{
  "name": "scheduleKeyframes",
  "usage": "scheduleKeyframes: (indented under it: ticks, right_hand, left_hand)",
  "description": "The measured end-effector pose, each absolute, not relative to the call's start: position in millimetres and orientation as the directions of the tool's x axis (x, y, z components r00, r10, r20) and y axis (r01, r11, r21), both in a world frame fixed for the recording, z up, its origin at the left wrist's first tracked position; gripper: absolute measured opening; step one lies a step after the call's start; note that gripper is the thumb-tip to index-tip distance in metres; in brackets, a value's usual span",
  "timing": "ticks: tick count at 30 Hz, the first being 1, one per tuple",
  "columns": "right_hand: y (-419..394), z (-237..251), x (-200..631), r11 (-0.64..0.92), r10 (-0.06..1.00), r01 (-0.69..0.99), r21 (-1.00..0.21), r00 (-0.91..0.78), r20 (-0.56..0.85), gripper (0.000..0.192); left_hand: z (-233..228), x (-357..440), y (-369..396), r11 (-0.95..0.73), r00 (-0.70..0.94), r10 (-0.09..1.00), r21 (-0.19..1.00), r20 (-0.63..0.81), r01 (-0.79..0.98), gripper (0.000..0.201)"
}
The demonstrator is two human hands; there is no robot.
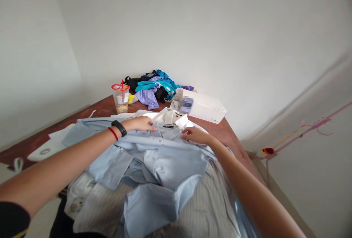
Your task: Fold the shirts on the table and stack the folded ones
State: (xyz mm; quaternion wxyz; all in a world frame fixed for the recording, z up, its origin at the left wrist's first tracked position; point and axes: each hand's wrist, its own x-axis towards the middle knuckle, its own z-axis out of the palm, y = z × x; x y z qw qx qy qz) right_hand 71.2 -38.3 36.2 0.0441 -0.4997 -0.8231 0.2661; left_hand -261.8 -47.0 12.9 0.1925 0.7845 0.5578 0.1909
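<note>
At the far left edge of the frame a white cloth (52, 142) lies on the brown table (228, 131), partly under a light blue shirt (165, 157). Just above it, left of centre, stands a clear plastic cup (120, 99) with a red lid and straw. The left hand (141, 123) comes in from the lower left, a black band (119, 128) and a red string on its wrist; it lies flat, palm down and fingers stretched out, pressing the shirt just left of the collar, gripping nothing. The shirt spreads rumpled across the middle of the frame, its collar at the far end, its lower part lying over a striped cloth (203, 208) at the bottom. Behind the collar a white garment (172, 115) shows. In the upper centre, at the table's far end, sits a heap of clothes (154, 88) in teal, purple and black. The right hand (194, 134) comes in from the lower right and rests on the shirt right of the collar, fingers curled on the fabric; whether it pinches the cloth I cannot tell. Right of the heap is a white box (206, 110), against the wall.
</note>
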Motion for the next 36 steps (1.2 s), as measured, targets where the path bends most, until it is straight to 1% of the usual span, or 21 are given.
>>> scheduleKeyframes:
  ticks: [2, 4, 6, 7, 11, 13, 15, 17, 19, 20, 22, 24, 26, 27, 29, 31, 32, 33, 35, 36]
  right_hand:
    - [-33, 28, 69, 0.327, 0.833, 0.806, -0.493, -0.492, -0.254, 0.040]
    - [-32, 23, 71, 0.350, 0.832, 0.812, -0.466, -0.499, -0.243, 0.034]
    - [-31, 18, 73, 0.405, 0.829, 0.793, -0.456, -0.529, -0.183, 0.031]
    - [-31, 16, 75, 0.425, 0.828, 0.773, -0.471, -0.542, -0.143, 0.031]
    - [-31, 13, 79, 0.424, 0.859, 0.690, -0.586, -0.512, 0.019, 0.028]
    - [-28, 16, 82, 0.425, 0.875, 0.668, -0.611, -0.477, 0.088, 0.029]
    - [-22, 23, 86, 0.439, 0.886, 0.645, -0.626, -0.426, 0.183, 0.029]
    - [-12, 29, 90, 0.432, 0.900, 0.622, -0.653, -0.340, 0.271, 0.031]
    - [1, 33, 91, 0.390, 0.920, 0.632, -0.669, -0.235, 0.314, 0.035]
    - [8, 32, 90, 0.357, 0.930, 0.661, -0.660, -0.190, 0.314, 0.034]
    - [20, 27, 86, 0.283, 0.951, 0.758, -0.587, -0.142, 0.274, 0.028]
    - [26, 17, 81, 0.242, 0.964, 0.837, -0.491, -0.150, 0.219, 0.020]
    - [24, 8, 78, 0.253, 0.962, 0.867, -0.430, -0.179, 0.205, 0.025]
    - [19, 5, 77, 0.274, 0.954, 0.871, -0.409, -0.193, 0.230, 0.031]
    - [3, 5, 78, 0.349, 0.918, 0.865, -0.361, -0.239, 0.316, 0.037]
    - [-23, 13, 81, 0.470, 0.862, 0.811, -0.349, -0.336, 0.379, 0.035]
    - [-38, 20, 83, 0.536, 0.833, 0.754, -0.380, -0.398, 0.385, 0.030]
    - [-55, 28, 85, 0.590, 0.806, 0.684, -0.430, -0.471, 0.358, 0.025]
    - [-93, 46, 89, 0.603, 0.768, 0.544, -0.584, -0.594, 0.239, 0.020]
    - [-112, 54, 92, 0.583, 0.740, 0.496, -0.643, -0.650, 0.170, 0.020]
  left_hand:
    - [14, -263, -43, -0.330, 0.375, 0.927, 0.495, 0.008, 0.804, 0.043]
    - [13, -263, -39, -0.357, 0.427, 0.903, 0.476, -0.042, 0.803, 0.038]
    - [12, -263, -35, -0.379, 0.454, 0.890, 0.472, -0.050, 0.796, 0.033]
    - [12, -262, -33, -0.387, 0.462, 0.885, 0.472, -0.049, 0.792, 0.032]
    - [19, -259, -31, -0.397, 0.458, 0.889, 0.462, -0.023, 0.793, 0.036]
    - [29, -258, -31, -0.397, 0.430, 0.902, 0.445, 0.029, 0.803, 0.036]
    - [44, -258, -30, -0.400, 0.382, 0.915, 0.438, 0.132, 0.805, 0.035]
    - [59, -257, -24, -0.398, 0.308, 0.914, 0.439, 0.263, 0.805, 0.033]
    - [70, -252, -13, -0.377, 0.232, 0.906, 0.426, 0.354, 0.823, 0.033]
    - [72, -249, -8, -0.352, 0.201, 0.907, 0.408, 0.370, 0.842, 0.032]
    - [67, -238, 2, -0.287, 0.167, 0.923, 0.332, 0.345, 0.898, 0.030]
    - [56, -226, 4, -0.221, 0.159, 0.947, 0.208, 0.279, 0.953, 0.039]
    - [43, -214, -3, -0.211, 0.186, 0.959, 0.101, 0.215, 0.972, 0.051]
    - [39, -209, -12, -0.239, 0.219, 0.956, 0.082, 0.196, 0.968, 0.052]
    - [41, -202, -40, -0.354, 0.327, 0.924, 0.119, 0.196, 0.928, 0.044]
    - [54, -201, -79, -0.503, 0.469, 0.862, 0.203, 0.193, 0.840, 0.037]
    - [63, -203, -101, -0.569, 0.544, 0.822, 0.258, 0.167, 0.781, 0.034]
    - [73, -206, -124, -0.612, 0.615, 0.781, 0.323, 0.106, 0.722, 0.030]
    - [88, -220, -169, -0.608, 0.697, 0.715, 0.440, -0.059, 0.661, 0.021]
    - [90, -228, -189, -0.566, 0.689, 0.715, 0.480, -0.119, 0.671, 0.020]
